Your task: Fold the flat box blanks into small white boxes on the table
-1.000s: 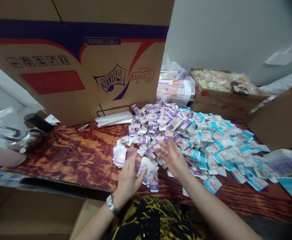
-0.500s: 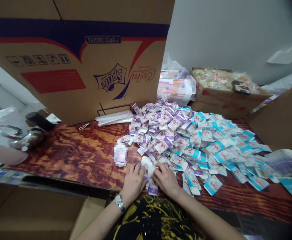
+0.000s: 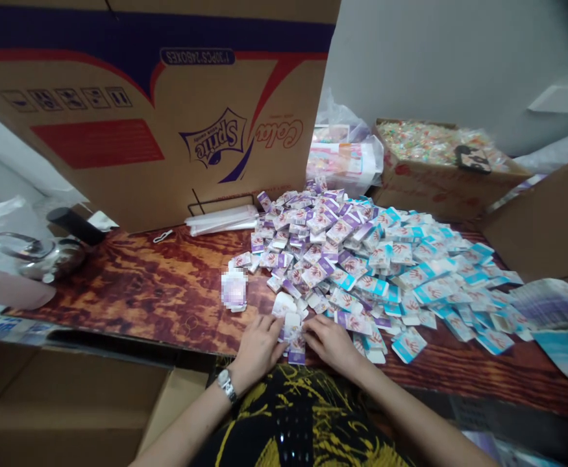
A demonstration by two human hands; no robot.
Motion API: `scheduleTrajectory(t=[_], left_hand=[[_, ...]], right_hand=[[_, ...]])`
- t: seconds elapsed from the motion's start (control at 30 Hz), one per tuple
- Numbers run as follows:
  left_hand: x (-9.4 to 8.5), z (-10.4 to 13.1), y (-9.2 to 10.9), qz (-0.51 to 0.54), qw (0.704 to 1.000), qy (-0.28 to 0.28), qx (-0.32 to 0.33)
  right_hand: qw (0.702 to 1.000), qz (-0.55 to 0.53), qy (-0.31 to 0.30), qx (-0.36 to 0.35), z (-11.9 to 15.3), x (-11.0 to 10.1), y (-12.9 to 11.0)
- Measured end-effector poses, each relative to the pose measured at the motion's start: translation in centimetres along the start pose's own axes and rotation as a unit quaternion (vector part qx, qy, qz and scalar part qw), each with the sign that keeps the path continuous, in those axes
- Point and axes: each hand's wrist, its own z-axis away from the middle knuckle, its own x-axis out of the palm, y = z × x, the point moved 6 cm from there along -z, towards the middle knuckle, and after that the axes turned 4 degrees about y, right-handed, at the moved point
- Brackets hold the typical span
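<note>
Near the table's front edge, a small white and purple paper box (image 3: pixel 292 334) stands between my two hands, its white end flap facing up. My left hand (image 3: pixel 259 342) grips its left side with fingers bent and thumb below. On the opposite side, my right hand (image 3: pixel 330 340) pinches the box with its fingertips. More white and purple cardboard lies just behind and under it, partly hidden by my fingers. A purple-ended box (image 3: pixel 354 322) lies right beside my right hand. Beyond spreads a big heap of small purple boxes (image 3: pixel 313 220) and blue boxes (image 3: pixel 434 285).
A large brown carton (image 3: pixel 132 188) stands at the back left. Behind the heap is a carton of wrapped sweets (image 3: pixel 439 188). Clear plastic bags (image 3: pixel 222 222) lie by the large carton. A metal kettle (image 3: pixel 45 256) stands at left; flat printed sheets (image 3: pixel 556 311) lie at right.
The view has tipped down slightly. My right hand has shifted a little to the right, the small box's white flap shows between my hands, and a purple-ended box now lies beside the right hand.
</note>
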Motion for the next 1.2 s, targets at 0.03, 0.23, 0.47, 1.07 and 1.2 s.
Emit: scheduleTrajectory(t=[0.03,0.23,0.47,1.07,1.2], left_hand=[[0.1,0.0,0.1,-0.008,1.0,-0.012,0.005],[0.9,-0.7,0.3,-0.06,0.997,-0.05,-0.007],[0.4,-0.6,0.8,-0.002,0.999,-0.019,-0.039],[-4.1,-1.7,1.4,-0.049,0.982,0.176,-0.047],[-4.8,-2.0,1.9,-0.116,0.969,0.218,-0.008]], right_hand=[[1.0,0.006,-0.008,0.005,0.2,0.3,0.1],[0.998,0.052,-0.011,0.03,-0.5,1.8,-0.4],[0.994,-0.09,0.059,0.031,-2.1,0.5,-0.7],[0.956,-0.246,0.159,0.017,-2.8,-3.7,-3.9],[0.943,-0.31,0.11,0.041,-3.2,-3.2,-3.9]])
